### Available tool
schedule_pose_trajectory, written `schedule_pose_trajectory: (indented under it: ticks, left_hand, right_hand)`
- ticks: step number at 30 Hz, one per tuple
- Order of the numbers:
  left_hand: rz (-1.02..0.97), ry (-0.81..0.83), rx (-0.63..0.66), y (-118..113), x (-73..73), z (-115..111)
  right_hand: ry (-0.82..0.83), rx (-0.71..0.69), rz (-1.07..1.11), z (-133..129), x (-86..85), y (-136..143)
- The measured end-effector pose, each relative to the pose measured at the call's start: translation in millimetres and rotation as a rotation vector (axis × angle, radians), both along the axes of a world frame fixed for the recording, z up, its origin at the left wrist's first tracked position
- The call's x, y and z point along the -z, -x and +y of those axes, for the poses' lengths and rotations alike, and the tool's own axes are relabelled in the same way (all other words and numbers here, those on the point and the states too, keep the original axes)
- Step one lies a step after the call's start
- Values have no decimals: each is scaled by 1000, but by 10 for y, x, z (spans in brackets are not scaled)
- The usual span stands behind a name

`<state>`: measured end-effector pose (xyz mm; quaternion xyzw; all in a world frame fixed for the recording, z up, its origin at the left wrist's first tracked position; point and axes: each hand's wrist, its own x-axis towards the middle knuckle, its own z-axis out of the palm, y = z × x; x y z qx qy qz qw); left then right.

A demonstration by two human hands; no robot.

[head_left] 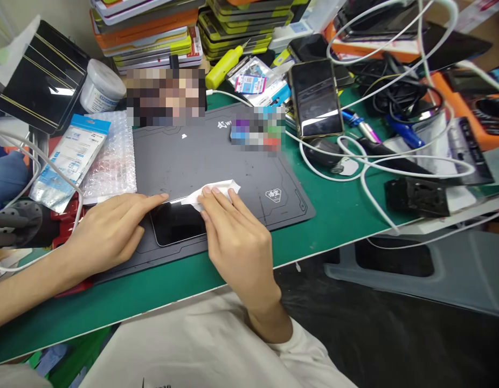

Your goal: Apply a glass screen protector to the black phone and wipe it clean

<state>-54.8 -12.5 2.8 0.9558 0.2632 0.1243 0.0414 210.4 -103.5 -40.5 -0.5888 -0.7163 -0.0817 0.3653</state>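
A smartphone [177, 225] lies on a dark grey work mat [201, 156], its black screen facing up. My right hand [241, 242] presses a white wipe [228, 187] against the phone, covering its right part. The fingers lie close together over the wipe, which sticks out beyond their tips. At the phone's upper left edge is my left hand [108, 231], with its index finger stretched out along that edge. The thumb points toward the phone's left side and the other fingers are partly hidden. Nothing shows in the left palm.
A second phone [317, 99] lies behind the mat, near looping white cables [415, 164]. Bubble wrap [112, 156], a blue-and-white packet [74, 159] and a white tub [102, 89] stand left. Stacked cases [148, 40] rise behind. The green table edge [314, 253] runs in front.
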Motion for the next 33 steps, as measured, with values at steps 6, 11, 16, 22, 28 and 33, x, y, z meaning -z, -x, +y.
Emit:
schedule_pose_trajectory:
  ticks: [6,11,16,22,28,33]
  left_hand:
    - [5,18,-5,3,-15,1]
    - [13,45,-22,17,-21,1]
    - [12,28,-15,8,-18,-3]
    - [3,-51,12,-82,-32,-18]
    - [64,-21,42,-95,-26,-6]
    - [83,-45,50,-79,-2,0]
  right_hand:
    - [40,-49,-14,-30,32,216]
    - [51,-121,-22,-28,16,292]
    - [50,-103,51,-27,-6,159]
    - [51,1,54,-55,1,-136]
    - [54,-9,38,-89,81,-189]
    - [29,-1,33,-123,94,-149]
